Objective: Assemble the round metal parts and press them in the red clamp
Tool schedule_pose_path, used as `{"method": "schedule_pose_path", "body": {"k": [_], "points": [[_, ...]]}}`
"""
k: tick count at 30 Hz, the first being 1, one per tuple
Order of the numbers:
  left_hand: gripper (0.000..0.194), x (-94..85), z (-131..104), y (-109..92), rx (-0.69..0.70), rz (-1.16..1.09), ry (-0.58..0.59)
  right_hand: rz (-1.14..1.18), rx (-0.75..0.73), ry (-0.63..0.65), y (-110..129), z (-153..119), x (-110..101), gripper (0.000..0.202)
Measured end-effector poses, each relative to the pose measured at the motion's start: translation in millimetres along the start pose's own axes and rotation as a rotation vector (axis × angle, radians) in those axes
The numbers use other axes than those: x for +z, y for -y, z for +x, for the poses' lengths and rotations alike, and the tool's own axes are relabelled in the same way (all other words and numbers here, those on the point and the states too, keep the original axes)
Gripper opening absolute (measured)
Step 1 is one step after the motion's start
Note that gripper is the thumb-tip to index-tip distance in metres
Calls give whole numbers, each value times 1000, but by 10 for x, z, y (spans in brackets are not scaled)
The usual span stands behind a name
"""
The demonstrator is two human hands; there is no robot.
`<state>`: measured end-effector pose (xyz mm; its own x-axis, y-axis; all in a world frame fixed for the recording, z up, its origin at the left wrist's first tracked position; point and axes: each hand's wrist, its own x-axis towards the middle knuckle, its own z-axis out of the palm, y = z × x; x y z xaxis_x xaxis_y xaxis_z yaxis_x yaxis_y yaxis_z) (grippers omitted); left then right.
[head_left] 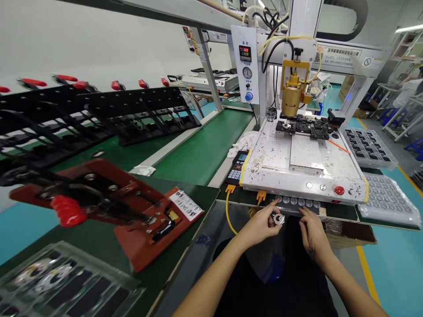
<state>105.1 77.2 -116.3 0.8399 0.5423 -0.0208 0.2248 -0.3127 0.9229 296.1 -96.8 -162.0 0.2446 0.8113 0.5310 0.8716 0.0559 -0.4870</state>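
My left hand (261, 226) pinches a small round silvery part (278, 219) with a dark centre between thumb and fingers. It is just below the bench's front edge. A dark strip (299, 201) with a row of clear round discs lies along that edge, in front of the white machine base. My right hand (313, 233) has its fingertips on or close to the strip's near side; its fingers are partly stretched and nothing shows in them. Whether the left fingertips touch the strip I cannot tell.
The dispensing machine's base (274, 171) carries a black fixture (307, 127) under a gold head (292, 99). A keypad pendant (238, 167) lies to its left. A tray of clear discs (388, 198) is right. A red-brown clamp jig (142, 237) and clear tray (82, 259) stand left.
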Motion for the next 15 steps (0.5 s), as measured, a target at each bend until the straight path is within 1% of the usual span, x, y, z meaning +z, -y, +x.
{"method": "schedule_pose_path", "body": {"k": [2, 4, 7, 8, 10, 13, 15], "points": [[27, 35, 42, -50, 30, 25, -30, 33, 21, 8, -17, 46, -48, 16], [26, 42, 31, -102, 57, 29, -67, 89, 62, -5, 5, 96, -97, 13], [31, 33, -91, -177, 44, -35, -132, 200, 214, -61, 107, 183, -205, 16], [34, 33, -150, -202, 19, -97, -149, 235, 266, -62, 156, 219, -250, 19], [38, 43, -274, -255, -50, -297, -164, 346, 367, -21, 268, 301, -343, 23], [48, 74, -431, -343, -164, -657, -154, 612, 515, 95, 456, 441, -459, 35], [56, 90, -509, -409, -249, -834, -149, 745, 575, 159, 577, 528, -509, 42]]}}
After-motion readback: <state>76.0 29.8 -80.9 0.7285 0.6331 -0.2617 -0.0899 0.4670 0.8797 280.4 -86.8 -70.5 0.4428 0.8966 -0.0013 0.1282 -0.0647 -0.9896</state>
